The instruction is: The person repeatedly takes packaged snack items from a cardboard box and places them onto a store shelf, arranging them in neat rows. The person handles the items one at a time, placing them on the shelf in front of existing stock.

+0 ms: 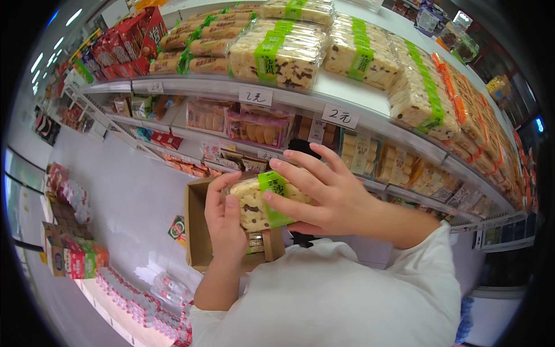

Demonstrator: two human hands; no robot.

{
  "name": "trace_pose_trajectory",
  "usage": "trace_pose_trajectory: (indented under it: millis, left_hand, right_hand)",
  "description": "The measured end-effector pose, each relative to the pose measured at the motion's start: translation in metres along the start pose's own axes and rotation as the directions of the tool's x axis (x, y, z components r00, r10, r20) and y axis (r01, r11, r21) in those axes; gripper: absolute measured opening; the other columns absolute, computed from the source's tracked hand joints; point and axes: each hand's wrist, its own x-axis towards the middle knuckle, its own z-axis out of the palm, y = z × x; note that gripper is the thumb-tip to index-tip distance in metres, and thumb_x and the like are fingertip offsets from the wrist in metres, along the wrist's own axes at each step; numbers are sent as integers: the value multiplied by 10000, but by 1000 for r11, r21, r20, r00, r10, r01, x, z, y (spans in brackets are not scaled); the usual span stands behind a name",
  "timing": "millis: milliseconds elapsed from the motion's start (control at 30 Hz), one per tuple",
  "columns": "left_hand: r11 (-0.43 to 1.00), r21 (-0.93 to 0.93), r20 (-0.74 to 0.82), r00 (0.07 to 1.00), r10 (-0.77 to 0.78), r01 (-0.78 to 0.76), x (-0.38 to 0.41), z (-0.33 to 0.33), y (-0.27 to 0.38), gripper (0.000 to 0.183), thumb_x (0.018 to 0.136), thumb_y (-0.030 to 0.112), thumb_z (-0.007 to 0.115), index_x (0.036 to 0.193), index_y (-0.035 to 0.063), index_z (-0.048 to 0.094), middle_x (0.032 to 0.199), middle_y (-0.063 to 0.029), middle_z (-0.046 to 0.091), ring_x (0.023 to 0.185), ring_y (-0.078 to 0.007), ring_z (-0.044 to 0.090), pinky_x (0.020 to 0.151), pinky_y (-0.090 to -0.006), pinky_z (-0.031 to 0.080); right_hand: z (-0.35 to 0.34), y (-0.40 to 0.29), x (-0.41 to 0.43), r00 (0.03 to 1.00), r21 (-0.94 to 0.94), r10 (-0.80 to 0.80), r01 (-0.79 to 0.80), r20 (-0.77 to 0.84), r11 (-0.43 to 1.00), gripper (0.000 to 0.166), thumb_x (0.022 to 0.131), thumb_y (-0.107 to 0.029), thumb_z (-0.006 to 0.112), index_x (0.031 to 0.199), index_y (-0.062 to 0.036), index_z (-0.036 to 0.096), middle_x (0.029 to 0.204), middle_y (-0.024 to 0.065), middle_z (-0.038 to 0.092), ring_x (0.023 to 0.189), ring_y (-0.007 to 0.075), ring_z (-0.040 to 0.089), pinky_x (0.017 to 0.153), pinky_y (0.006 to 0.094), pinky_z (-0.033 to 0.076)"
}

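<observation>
A clear-wrapped pack of sachima (251, 204) with a green printed band is held up in front of my body. My left hand (225, 221) grips its left end, thumb on the near face. Across its right part lies my right hand (329, 195), fingers spread over the wrap and the thumb low at the bottom edge, hiding that end. Below the pack stands an open cardboard box (193, 225). Several wrapped packs (256, 243) lie inside it, partly covered by the held pack and my left arm.
Before me a white shelf (323, 86) carries stacked sachima packs (273, 54), long wrapped rolls (212, 47) and orange-banded packs (468, 104). Handwritten price tags (256, 96) line its edge. Lower tiers hold boxed pastries (256, 130). Bottle packs (130, 299) and cartons (73, 256) stand at lower left.
</observation>
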Motion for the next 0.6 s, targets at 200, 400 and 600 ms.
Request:
trace_pose_trajectory:
  millis: [200, 400, 600]
  left_hand:
    - [940, -293, 120, 968, 218, -176, 15, 13, 23, 599, 1060, 371, 532, 1521, 40, 340, 1346, -266, 596, 998, -347, 728, 671, -460, 665]
    - [992, -122, 122, 992, 36, -21, 1, -6, -18, 306, 1057, 165, 575, 1305, -10, 535, 1074, -179, 720, 881, -253, 749, 652, -311, 611]
    - [999, 22, 15, 999, -42, 42, -17, -31, -20, 231, 1037, 148, 585, 1194, -20, 593, 943, -166, 714, 693, -243, 722, 569, -301, 582]
  right_hand:
    - [-60, 53, 67, 999, -172, -47, 45, -8, 984, 635, 698, -294, 862, 1283, -164, 652, 1206, 129, 650, 1002, 309, 692, 780, 434, 571]
    - [-78, 168, 150, 961, -347, 268, -229, 69, 909, 561, 856, -353, 821, 1338, -137, 631, 1105, 131, 696, 961, 335, 702, 825, 470, 567]
    - [-26, 245, 158, 926, -401, 310, -206, 214, 893, 574, 931, -421, 732, 1380, -87, 605, 1222, 168, 676, 1150, 379, 639, 967, 495, 537]
